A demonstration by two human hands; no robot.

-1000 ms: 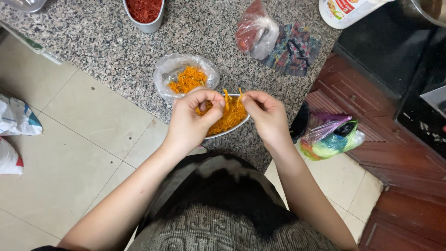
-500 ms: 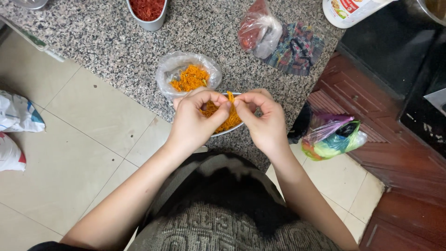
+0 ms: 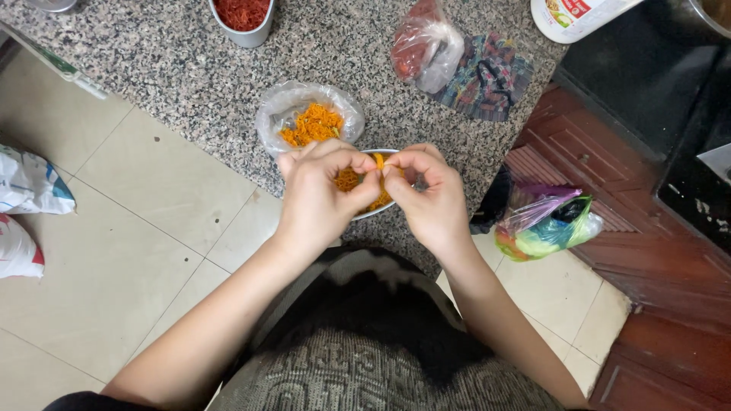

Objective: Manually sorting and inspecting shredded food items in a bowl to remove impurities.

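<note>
A small orange piece (image 3: pixel 378 161) is pinched between the fingertips of both hands, held just above the near edge of the counter and over a pale bowl (image 3: pixel 375 211) that holds more of the same orange shreds. The left hand (image 3: pixel 320 198) curls inward with its thumb and forefinger closed on the left end of the piece, the other fingers folded loosely beneath; the right hand (image 3: pixel 428 199) mirrors it, thumb and forefinger grasping the right end, knuckles bent. The two hands touch or nearly touch at the fingertips and hide most of the bowl, of which only a strip of rim shows beneath them. Just beyond the hands, a little to the left, a clear plastic bag (image 3: pixel 283 113) lies open on the speckled granite counter (image 3: pixel 167 61) with a heap of orange shreds (image 3: pixel 312 124) inside. Farther off at the counter's far edge stands a metal cup (image 3: pixel 247 34) filled with red shreds. To the far right lies a knotted clear bag with reddish contents (image 3: pixel 422 47), touching a dark patterned cloth (image 3: pixel 487 76). Beyond that, a white plastic container (image 3: pixel 571 14) is cut off by the frame. Below the counter on the right, coloured plastic bags (image 3: pixel 544 228) hang against a reddish wooden cabinet (image 3: pixel 601 152).
</note>
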